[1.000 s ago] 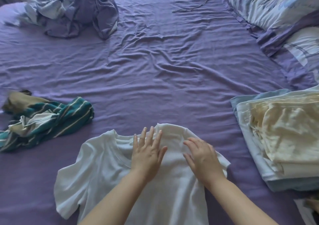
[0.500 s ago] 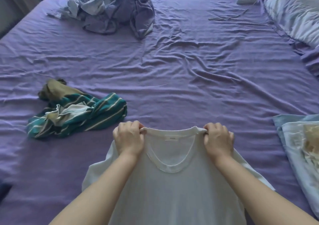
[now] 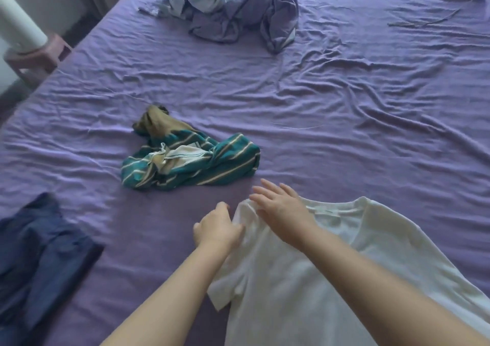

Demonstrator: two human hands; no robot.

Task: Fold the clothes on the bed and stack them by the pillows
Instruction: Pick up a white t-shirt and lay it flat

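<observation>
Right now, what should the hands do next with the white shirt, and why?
Probably fold the left sleeve inward. The white shirt lies spread on the bed, the left hand pinches its shoulder edge, and the right hand rests flat beside the collar, holding it steady.

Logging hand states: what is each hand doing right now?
Left hand: fingers curled, gripping the white T-shirt at its shoulder edge.
Right hand: open, fingers straight, over the shirt's shoulder.
</observation>
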